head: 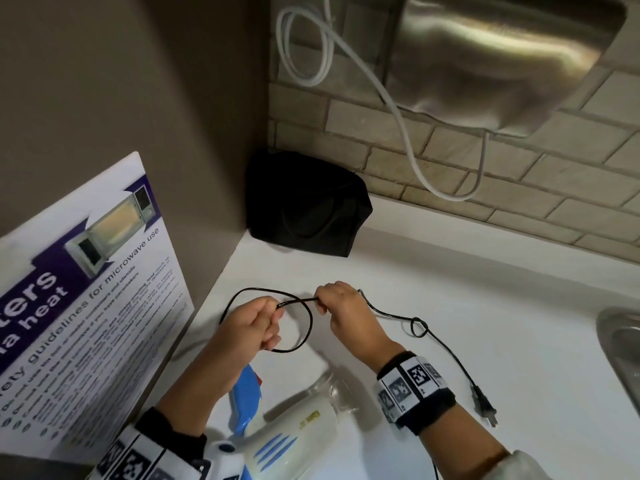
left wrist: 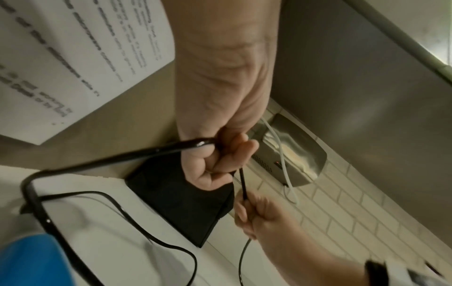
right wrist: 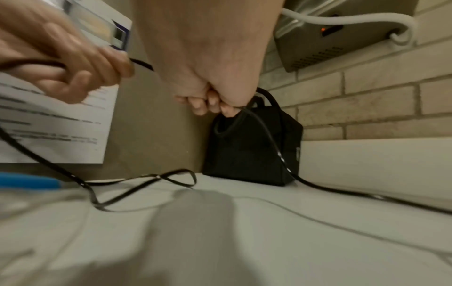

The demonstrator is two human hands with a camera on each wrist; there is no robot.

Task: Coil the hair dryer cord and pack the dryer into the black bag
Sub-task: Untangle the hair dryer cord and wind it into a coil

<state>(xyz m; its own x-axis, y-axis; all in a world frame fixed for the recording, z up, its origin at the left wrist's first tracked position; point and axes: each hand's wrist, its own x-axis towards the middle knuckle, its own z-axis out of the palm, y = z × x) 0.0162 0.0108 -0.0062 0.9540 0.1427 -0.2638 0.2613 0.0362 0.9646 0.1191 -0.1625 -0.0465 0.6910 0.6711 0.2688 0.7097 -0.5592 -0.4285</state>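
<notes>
A white and blue hair dryer (head: 294,434) lies on the white counter (head: 485,306) near me, its blue handle (head: 246,396) toward the left. Its thin black cord (head: 308,320) forms a loop held up between my hands. My left hand (head: 256,323) grips the cord at the loop's crossing; my right hand (head: 341,306) pinches the same cord just to the right. Past my right hand the cord runs through a small knot (head: 419,328) to the plug (head: 485,407) lying on the counter. The black bag (head: 308,206) stands closed in the back corner, beyond both hands.
A microwave guideline poster (head: 86,306) leans against the left wall. A steel hand dryer (head: 502,60) with a white cable (head: 398,109) hangs on the brick wall above. A sink rim (head: 620,341) is at the right edge.
</notes>
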